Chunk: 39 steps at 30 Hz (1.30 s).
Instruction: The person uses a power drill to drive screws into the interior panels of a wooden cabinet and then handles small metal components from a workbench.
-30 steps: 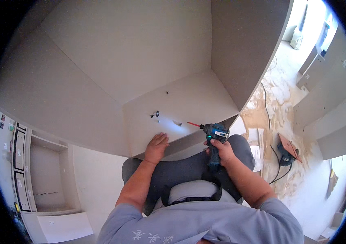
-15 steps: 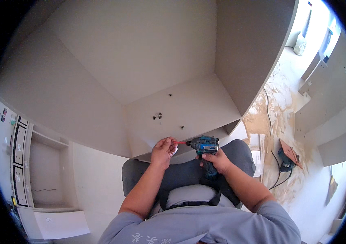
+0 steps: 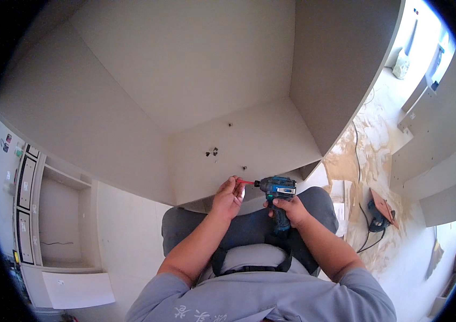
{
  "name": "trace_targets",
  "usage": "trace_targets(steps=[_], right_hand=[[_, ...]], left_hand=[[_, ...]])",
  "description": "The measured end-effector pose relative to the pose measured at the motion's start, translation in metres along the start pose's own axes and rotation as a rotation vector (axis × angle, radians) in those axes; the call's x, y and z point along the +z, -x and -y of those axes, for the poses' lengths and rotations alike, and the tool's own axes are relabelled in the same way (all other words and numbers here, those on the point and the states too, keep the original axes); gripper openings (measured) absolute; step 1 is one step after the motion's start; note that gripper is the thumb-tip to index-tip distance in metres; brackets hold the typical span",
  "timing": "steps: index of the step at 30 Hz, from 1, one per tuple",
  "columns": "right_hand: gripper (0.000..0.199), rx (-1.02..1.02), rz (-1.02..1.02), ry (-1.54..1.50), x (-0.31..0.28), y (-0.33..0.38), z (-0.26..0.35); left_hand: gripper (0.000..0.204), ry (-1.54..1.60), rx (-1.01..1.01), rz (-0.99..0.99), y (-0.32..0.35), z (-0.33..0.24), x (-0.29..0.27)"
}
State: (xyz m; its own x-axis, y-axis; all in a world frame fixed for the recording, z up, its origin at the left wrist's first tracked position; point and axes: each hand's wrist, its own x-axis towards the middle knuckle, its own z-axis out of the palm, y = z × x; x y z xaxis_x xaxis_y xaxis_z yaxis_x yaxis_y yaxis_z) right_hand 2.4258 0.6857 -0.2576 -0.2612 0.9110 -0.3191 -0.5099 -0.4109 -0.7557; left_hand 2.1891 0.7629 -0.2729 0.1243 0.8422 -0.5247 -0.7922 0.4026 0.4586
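— Red bit point(image 3: 249, 182) in your drill point(image 3: 278, 186): which way does it lie?

— It lies side to side, over your lap, by the front edge of the cabinet board point(image 3: 279, 134). The tip points to your left, and the handle hangs down toward you.

— Which hand is closer to the tip?

— Your left hand point(image 3: 228, 198). Its fingers are pinched around the end of the bit. I can't tell if something tiny is in there too.

— And your other grip?

— Your right hand point(image 3: 291, 210) is wrapped around the drill handle. One small dark fitting point(image 3: 244, 168) sits on the board, just past the bit. More dark bits point(image 3: 212, 152) lie farther to the left.

— What's changed from a second ago?

— Your left hand was flat on the board's edge then, away from the drill. Now it's up at the tip. The bright light spot on the board is gone too.
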Motion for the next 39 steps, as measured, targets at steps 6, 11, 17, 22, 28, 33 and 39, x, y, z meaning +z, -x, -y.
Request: trace_targets(steps=[6, 11, 17, 22, 28, 33, 39], right_hand=[[0.035, -0.009, 0.004, 0.01, -0.003, -0.002, 0.0], [0.039, 0.014, 0.021, -0.104, -0.009, -0.001, 0.003], [0.042, -0.068, -0.002, -0.236, -0.018, 0.0, 0.003], [0.047, -0.108, -0.035, -0.265, -0.024, 0.0, 0.007], [0.047, -0.135, -0.064, -0.262, -0.023, 0.005, 0.009], [0.046, -0.116, -0.044, -0.254, -0.019, 0.004, 0.008], [0.046, -0.134, 0.041, -0.223, -0.015, 0.007, 0.011]], left_hand=[[0.019, -0.028, 0.03, 0.006, -0.009, 0.005, 0.004], [0.021, -0.135, -0.016, 0.111, 0.0, 0.003, 0.016], [0.02, -1.349, 0.882, -0.067, -0.046, -0.065, 0.01], [0.02, -1.577, 0.992, -0.185, -0.109, -0.107, -0.001], [0.017, -1.775, 0.994, -0.187, -0.121, -0.108, 0.001], [0.013, -1.204, 0.977, 0.017, -0.109, -0.11, -0.027], [0.011, -0.865, 0.697, 0.118, -0.015, -0.1, 0.01]])
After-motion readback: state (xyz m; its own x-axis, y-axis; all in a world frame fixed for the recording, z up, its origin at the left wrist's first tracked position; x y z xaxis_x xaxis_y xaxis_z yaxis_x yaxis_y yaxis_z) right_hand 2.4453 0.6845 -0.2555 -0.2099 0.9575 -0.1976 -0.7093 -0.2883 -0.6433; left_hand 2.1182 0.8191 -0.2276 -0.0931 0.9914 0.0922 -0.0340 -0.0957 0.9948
